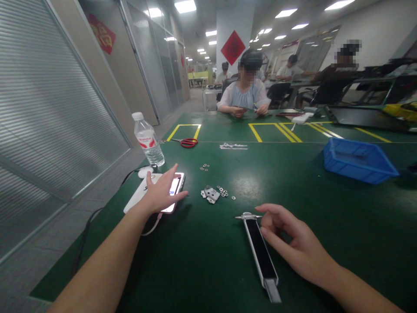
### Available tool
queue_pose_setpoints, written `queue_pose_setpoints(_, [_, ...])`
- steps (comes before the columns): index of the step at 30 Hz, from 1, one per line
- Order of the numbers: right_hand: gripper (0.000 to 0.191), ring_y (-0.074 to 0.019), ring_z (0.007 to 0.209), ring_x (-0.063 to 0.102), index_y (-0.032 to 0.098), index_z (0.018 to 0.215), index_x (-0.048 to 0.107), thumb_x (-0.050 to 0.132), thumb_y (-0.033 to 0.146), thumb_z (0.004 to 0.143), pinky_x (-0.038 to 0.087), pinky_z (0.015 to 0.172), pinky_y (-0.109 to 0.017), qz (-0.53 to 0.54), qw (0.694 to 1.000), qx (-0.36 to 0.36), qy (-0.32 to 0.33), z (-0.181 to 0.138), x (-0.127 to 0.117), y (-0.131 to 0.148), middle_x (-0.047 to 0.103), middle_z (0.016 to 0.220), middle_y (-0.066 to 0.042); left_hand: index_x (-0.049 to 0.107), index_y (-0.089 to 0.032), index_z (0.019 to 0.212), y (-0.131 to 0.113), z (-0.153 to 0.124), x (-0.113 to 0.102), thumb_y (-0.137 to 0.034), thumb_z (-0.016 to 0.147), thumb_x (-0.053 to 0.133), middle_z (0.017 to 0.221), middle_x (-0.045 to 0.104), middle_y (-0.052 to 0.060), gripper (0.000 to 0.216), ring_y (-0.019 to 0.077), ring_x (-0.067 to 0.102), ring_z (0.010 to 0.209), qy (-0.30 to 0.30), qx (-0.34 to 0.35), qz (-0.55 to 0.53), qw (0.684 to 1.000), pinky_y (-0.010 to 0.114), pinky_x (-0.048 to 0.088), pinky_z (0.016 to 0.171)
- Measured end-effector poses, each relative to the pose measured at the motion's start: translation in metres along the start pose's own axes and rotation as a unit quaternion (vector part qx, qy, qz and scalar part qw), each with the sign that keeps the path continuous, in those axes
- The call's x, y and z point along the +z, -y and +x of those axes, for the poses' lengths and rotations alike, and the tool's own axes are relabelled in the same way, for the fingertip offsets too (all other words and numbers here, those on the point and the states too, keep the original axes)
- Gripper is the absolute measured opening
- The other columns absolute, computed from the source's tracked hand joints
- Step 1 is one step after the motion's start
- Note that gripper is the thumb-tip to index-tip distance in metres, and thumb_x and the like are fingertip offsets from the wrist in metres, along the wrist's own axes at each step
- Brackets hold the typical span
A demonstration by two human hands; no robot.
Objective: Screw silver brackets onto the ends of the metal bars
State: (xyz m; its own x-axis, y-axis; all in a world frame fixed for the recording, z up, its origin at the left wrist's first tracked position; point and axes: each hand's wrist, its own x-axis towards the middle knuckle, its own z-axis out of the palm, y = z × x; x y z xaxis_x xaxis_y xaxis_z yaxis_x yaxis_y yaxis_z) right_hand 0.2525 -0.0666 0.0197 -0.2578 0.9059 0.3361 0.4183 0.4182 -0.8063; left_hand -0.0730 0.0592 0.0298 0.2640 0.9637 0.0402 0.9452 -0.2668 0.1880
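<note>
My left hand [160,192] lies open on a lit phone [176,188] that rests on a white power bank [138,198] at the left of the green table [293,187]. My right hand [295,243] hovers with fingers loosely curled and apart, holding nothing, its fingertips beside a long black-and-silver metal rail [260,252] that lies flat on the table. Small metal brackets [211,194] and several loose washers [224,191] sit between the two hands.
A water bottle [148,140] stands at the left edge. Red scissors [188,142] and a small bag of parts [233,146] lie farther back. A blue bin [358,160] sits at the right. A person [246,93] works across the table, with others behind.
</note>
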Motion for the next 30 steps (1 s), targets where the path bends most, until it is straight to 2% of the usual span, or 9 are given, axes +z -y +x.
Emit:
queue_pose_setpoints(5, [0.024, -0.0129, 0.059, 0.057, 0.026, 0.114, 0.049, 0.046, 0.019, 0.091, 0.051, 0.053, -0.025, 0.004, 1.000, -0.006, 0.004, 0.000, 0.000, 0.000, 0.053, 0.068, 0.003, 0.005, -0.020, 0.153, 0.000, 0.001, 0.001, -0.060, 0.084, 0.051, 0.148, 0.043, 0.016, 0.092, 0.0395, 0.033, 0.139, 0.005, 0.000, 0.006, 1.000, 0.072, -0.015, 0.104])
queue_pose_setpoints(12, [0.024, -0.0134, 0.059, 0.057, 0.025, 0.114, 0.049, 0.047, 0.021, 0.091, 0.051, 0.054, -0.026, 0.003, 1.000, -0.003, 0.003, -0.001, -0.001, -0.001, 0.053, 0.068, 0.003, 0.007, -0.019, 0.152, 0.006, -0.001, 0.004, -0.057, 0.084, 0.053, 0.141, 0.051, 0.017, 0.090, 0.0400, 0.037, 0.136, -0.031, 0.012, -0.023, 0.999, 0.074, -0.015, 0.102])
queue_pose_setpoints(16, [0.023, -0.0135, 0.058, 0.056, 0.023, 0.114, 0.049, 0.045, 0.023, 0.090, 0.049, 0.052, -0.026, -0.013, 1.000, 0.020, 0.010, 0.000, -0.001, 0.000, 0.053, 0.068, 0.002, 0.018, -0.019, 0.149, 0.003, -0.003, 0.005, -0.050, 0.085, 0.055, 0.139, 0.053, 0.015, 0.080, 0.0373, 0.042, 0.133, -0.070, 0.020, -0.014, 0.997, 0.074, -0.009, 0.105])
queue_pose_setpoints(19, [0.027, -0.0131, 0.054, 0.052, 0.020, 0.116, 0.047, 0.045, 0.027, 0.089, 0.044, 0.049, -0.026, -0.058, 0.996, 0.057, 0.028, 0.001, -0.002, 0.001, 0.050, 0.065, 0.004, 0.039, -0.023, 0.138, -0.012, -0.010, 0.008, -0.040, 0.086, 0.055, 0.135, 0.057, 0.012, 0.057, 0.0332, 0.047, 0.129, -0.108, 0.052, -0.009, 0.993, 0.071, 0.003, 0.109])
queue_pose_setpoints(21, [0.033, -0.0134, 0.052, 0.050, 0.019, 0.119, 0.045, 0.046, 0.030, 0.088, 0.041, 0.050, -0.028, -0.097, 0.990, 0.089, 0.053, 0.001, -0.001, 0.001, 0.048, 0.062, 0.005, 0.048, -0.025, 0.130, -0.029, -0.016, 0.011, -0.037, 0.089, 0.053, 0.134, 0.058, 0.009, 0.043, 0.0299, 0.048, 0.128, -0.109, 0.099, -0.017, 0.989, 0.067, 0.009, 0.111])
queue_pose_setpoints(26, [0.047, -0.0151, 0.054, 0.052, 0.016, 0.127, 0.040, 0.053, 0.032, 0.085, 0.038, 0.054, -0.029, -0.153, 0.970, 0.151, 0.111, 0.002, 0.003, 0.000, 0.049, 0.060, 0.006, 0.051, -0.023, 0.130, -0.075, -0.031, 0.024, -0.027, 0.089, 0.053, 0.137, 0.055, 0.008, 0.041, 0.0248, 0.047, 0.129, -0.059, 0.204, -0.064, 0.975, 0.051, 0.031, 0.112])
queue_pose_setpoints(30, [0.054, -0.0149, 0.055, 0.053, 0.015, 0.131, 0.037, 0.057, 0.029, 0.082, 0.037, 0.055, -0.029, -0.163, 0.964, 0.162, 0.132, 0.002, 0.006, 0.000, 0.052, 0.061, 0.006, 0.041, -0.021, 0.140, -0.085, -0.033, 0.036, -0.028, 0.090, 0.053, 0.149, 0.043, 0.009, 0.052, 0.0267, 0.036, 0.138, -0.028, 0.217, -0.078, 0.973, 0.049, 0.032, 0.114])
